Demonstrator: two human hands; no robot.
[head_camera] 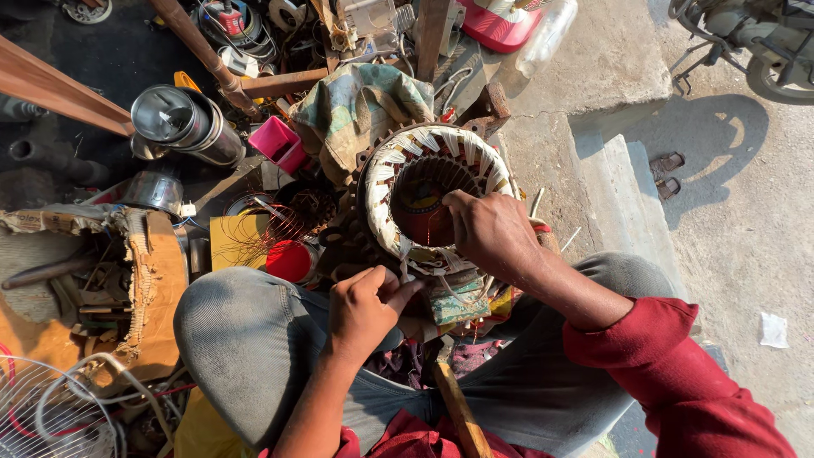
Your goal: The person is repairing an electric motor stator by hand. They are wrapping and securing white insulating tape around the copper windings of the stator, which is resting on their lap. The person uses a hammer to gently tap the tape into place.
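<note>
— Where's the motor ring?

— The motor ring is propped just above my knees, its round opening facing up at me, with white paper slips all round its inner edge and a red part showing down in the hole

— What are your hands doing?

— My right hand lies over the near right side of the ring, fingers curled down onto the rim. My left hand sits just below the ring, closed in a pinch on a white slip at the ring's near edge

— What's around it?

— A bundled cloth lies just beyond the ring. Left of the ring there's a pink box, farther left two shiny steel pots, and near its lower left a red lid beside loose copper wire. A wooden handle lies between my legs, below the ring
</note>
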